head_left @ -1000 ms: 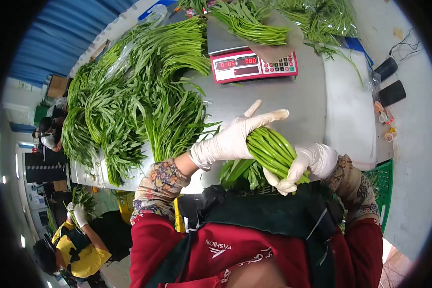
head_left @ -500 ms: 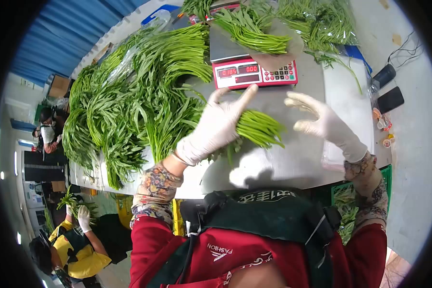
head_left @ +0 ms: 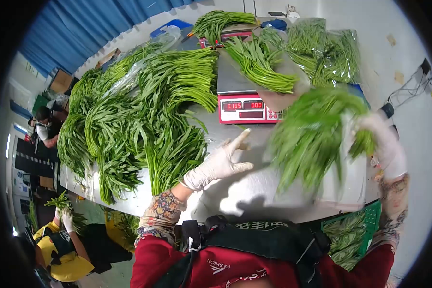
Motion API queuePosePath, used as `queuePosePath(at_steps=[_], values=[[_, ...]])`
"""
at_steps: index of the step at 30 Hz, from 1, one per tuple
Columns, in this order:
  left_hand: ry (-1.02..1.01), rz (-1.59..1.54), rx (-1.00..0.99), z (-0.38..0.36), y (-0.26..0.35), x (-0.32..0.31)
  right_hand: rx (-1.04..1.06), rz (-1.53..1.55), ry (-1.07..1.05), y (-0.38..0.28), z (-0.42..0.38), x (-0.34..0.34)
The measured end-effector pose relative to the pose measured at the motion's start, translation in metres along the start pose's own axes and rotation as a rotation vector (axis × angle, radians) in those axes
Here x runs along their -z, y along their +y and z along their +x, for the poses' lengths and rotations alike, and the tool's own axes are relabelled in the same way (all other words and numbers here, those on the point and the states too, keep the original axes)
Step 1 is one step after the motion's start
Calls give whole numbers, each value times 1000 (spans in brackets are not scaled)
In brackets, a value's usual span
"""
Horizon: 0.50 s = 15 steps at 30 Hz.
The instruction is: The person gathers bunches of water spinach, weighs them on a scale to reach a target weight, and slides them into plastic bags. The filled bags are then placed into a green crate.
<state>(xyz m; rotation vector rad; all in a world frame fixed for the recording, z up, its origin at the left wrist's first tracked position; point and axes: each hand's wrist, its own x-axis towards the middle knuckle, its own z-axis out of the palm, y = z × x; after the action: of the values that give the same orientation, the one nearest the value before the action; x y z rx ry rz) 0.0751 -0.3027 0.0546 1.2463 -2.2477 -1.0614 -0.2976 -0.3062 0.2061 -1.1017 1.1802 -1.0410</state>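
Observation:
My right hand, in a white glove, is closed round the stems of a bunch of leafy greens. The bunch is blurred, its leaves spreading left over the front right of the scale. My left hand, also gloved, is over the metal table with thumb and fingers apart and nothing in it. Just beyond it stands a red and white scale showing 0.185 and 0.00. On the scale's plate lies another bunch of greens. A large pile of greens is left of my left hand.
Bagged greens lie at the back right. Behind the first scale, more greens rest on a second scale. A green crate with greens stands below the table's right front edge. Two other people are at the left, one in yellow holding greens.
The bunch that was under my left hand is now in my right hand, lifted and moved right. My left hand is free of it. The view has shifted, so the scale appears lower.

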Motion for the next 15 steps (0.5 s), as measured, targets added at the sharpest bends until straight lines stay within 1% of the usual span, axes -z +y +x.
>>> queuePosePath(at_steps=[1,2,3,5,6,8,9,10,11,12,13,15], values=[[17,-76,104,-2,-12,-6,65,-189,53,-20,29,31],[11,-146,128,-1,-22,-12,199,-412,263,-48,46,31],[2,-214,150,3,-31,-19,334,-504,436,-60,68,21],[8,-287,178,12,-35,-32,703,-556,639,-75,109,-15],[35,-311,183,15,-28,-35,937,-514,659,-67,135,-35],[63,-272,179,18,-26,-43,1050,-1083,974,-42,193,-48],[74,-230,163,19,-26,-46,1392,-1271,746,-1,240,-63],[64,-147,131,11,-29,-52,1023,-1383,452,30,260,-71],[90,-193,142,3,-37,-59,665,-1600,143,52,263,-84],[61,-303,226,-3,-41,-60,549,-1796,-231,85,278,-84],[60,-319,274,-10,-44,-62,320,-1769,-276,91,275,-93],[40,-372,378,-22,-45,-64,287,-1744,-354,80,276,-92]])
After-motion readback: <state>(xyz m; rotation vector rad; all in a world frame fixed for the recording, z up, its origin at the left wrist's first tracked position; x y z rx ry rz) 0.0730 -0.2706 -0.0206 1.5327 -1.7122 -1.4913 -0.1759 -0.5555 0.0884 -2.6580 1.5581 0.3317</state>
